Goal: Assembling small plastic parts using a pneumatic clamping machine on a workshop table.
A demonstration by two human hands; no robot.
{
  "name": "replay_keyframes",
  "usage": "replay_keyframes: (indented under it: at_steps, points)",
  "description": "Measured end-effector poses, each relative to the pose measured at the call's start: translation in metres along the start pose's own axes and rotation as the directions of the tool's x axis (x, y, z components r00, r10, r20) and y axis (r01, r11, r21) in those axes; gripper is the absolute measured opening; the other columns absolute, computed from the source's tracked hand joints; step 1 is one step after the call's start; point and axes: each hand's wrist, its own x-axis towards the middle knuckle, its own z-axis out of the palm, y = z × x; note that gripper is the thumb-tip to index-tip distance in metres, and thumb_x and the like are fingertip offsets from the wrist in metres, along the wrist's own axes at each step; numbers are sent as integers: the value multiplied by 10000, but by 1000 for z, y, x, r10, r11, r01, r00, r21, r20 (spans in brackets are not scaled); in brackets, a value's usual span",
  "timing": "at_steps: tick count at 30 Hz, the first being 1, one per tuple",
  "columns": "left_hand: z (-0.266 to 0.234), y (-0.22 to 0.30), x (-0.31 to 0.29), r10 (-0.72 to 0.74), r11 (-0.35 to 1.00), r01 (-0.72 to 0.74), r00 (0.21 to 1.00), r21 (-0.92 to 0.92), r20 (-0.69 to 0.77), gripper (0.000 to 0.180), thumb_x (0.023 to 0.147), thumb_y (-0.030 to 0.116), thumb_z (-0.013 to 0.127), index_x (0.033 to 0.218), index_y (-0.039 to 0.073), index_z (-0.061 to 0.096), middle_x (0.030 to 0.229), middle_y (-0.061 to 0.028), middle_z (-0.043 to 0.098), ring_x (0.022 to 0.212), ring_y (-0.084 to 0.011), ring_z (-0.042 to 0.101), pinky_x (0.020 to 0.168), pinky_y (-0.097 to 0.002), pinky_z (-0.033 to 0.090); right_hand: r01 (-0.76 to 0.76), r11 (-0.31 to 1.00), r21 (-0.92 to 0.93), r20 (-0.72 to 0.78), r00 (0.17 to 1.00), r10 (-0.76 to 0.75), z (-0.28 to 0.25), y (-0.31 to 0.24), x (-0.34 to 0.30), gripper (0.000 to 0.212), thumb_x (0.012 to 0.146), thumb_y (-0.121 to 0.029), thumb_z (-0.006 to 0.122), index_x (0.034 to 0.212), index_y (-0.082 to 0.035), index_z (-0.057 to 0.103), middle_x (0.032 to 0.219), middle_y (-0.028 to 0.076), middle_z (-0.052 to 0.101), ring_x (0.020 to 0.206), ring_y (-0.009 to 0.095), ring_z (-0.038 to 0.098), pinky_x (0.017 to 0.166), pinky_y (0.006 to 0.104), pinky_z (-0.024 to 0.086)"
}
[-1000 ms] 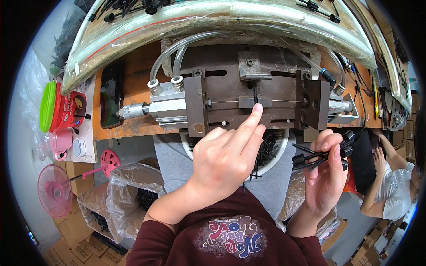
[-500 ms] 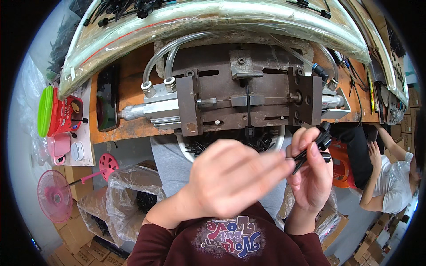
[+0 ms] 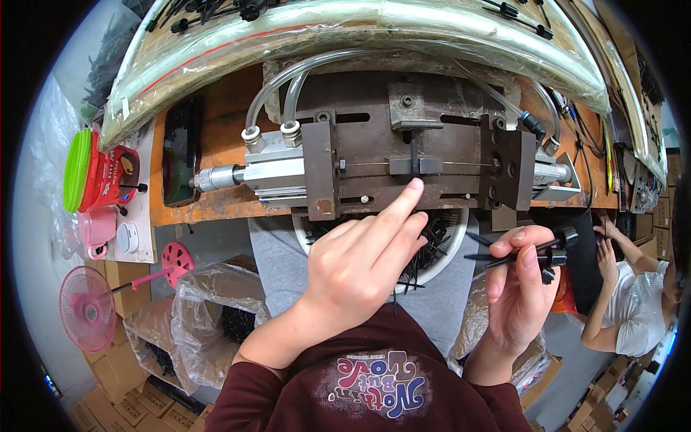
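Observation:
My left hand (image 3: pixel 367 263) reaches over the metal fixture (image 3: pixel 374 147) with its fingers stretched out. Its index fingertip is at the lower part of a black plastic rod (image 3: pixel 414 150), which stands across a small grey block (image 3: pixel 430 166) in the middle. The finger hides the rod's lower end, so I cannot tell whether it presses on it. My right hand (image 3: pixel 520 291) is closed around several black plastic rods with knobbed ends (image 3: pixel 554 257), right of the fixture. Below my left hand, a white basket (image 3: pixel 452 248) of similar black parts sits on my lap.
Clear air hoses (image 3: pixel 277 86) arch above the fixture's two cylinders. A plastic-wrapped ledge (image 3: pixel 345 32) holds more black parts at the back. On the left are a red tub (image 3: pixel 108 176), a pink cup (image 3: pixel 97 232) and a pink fan (image 3: pixel 90 309). Another person (image 3: pixel 633 299) sits at right.
My left hand has left the rods in my right hand and moved up to the rod in the fixture. The fixture's two pin ends have drawn outward. My right hand has lowered slightly.

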Motion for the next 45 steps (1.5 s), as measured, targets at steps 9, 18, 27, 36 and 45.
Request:
replay_keyframes:
  at_steps: [9, 18, 27, 36, 45]
  points:
    - [10, -1, 4, 6, 991, -7, 1000, 133, 12, 273, 680, 133, 819, 922, 51, 723, 1154, -102, 704, 584, -134, 609, 533, -244, 440, 284, 906, -313, 1, 954, -299, 0, 4, -3, 218, 886, -24, 659, 1081, 59, 609, 1035, 224, 642, 667, 220, 664, 651, 302, 549]
    - [1, -1, 6, -58, 996, 63, 996, -68, 74, 351, 665, 152, 851, 977, 43, 731, 1116, -95, 715, 597, -138, 623, 557, -242, 478, 535, 13, -845, 421, 679, -601, 0, 6, -2, 297, 695, 60, 767, 983, -10, 756, 1019, 116, 639, 800, 210, 622, 664, 294, 496]
    - [-25, 14, 3, -25, 807, 92, 992, -583, 121, 324, 651, 148, 879, 940, 57, 763, 909, -80, 729, 715, -186, 687, 618, -284, 550, 702, -229, -674, 704, 518, -485, 5, 18, 12, 350, 707, 15, 756, 1056, 25, 734, 1101, 153, 640, 850, 257, 661, 711, 323, 573]
    - [1, 2, -7, -68, 992, 71, 997, -101, 29, 327, 663, 24, 817, 970, -13, 710, 1166, -168, 669, 720, -185, 669, 651, -273, 543, 654, -87, -752, 565, 571, -596, -4, 20, 14, 279, 892, 119, 602, 1165, 70, 575, 1095, 251, 641, 887, 299, 709, 807, 374, 610]
    - [4, 0, 6, 8, 985, -22, 996, 173, 84, 278, 697, 110, 804, 951, 34, 721, 1167, -102, 698, 616, -133, 628, 525, -245, 430, 704, 70, -707, 558, 616, -556, -15, 18, 7, 359, 782, 95, 733, 1099, 12, 585, 1185, 273, 625, 910, 358, 711, 767, 372, 599]
